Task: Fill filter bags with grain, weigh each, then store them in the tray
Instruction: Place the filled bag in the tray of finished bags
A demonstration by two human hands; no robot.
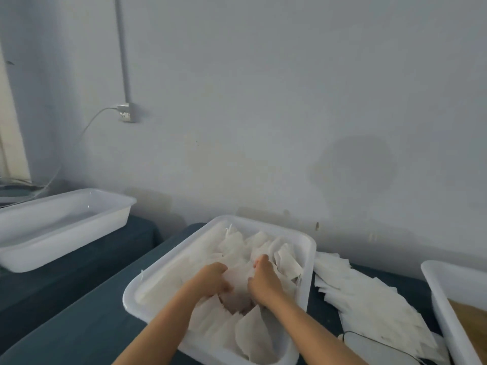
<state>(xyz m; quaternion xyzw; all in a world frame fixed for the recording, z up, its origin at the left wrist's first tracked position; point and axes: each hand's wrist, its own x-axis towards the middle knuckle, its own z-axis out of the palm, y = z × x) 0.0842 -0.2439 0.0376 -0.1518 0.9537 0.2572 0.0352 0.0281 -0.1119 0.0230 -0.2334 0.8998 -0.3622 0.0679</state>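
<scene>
Filled filter bags [237, 280] in the six-o'clock tray [307, 248] are gripped by left hand [214, 280] and right hand [263, 279]; soft, light, best pinched by edges.

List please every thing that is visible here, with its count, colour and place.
tray: one, white, centre, holding filter bags
filter bags: many, white, piled in that tray
flat bags: a pile, white, on the table right of the tray
second tray: one, white, far left
third tray: one, white, right edge, brownish contents
table: dark teal
wall socket: one, white, with cable
left hand: among the bags
right hand: among the bags
</scene>
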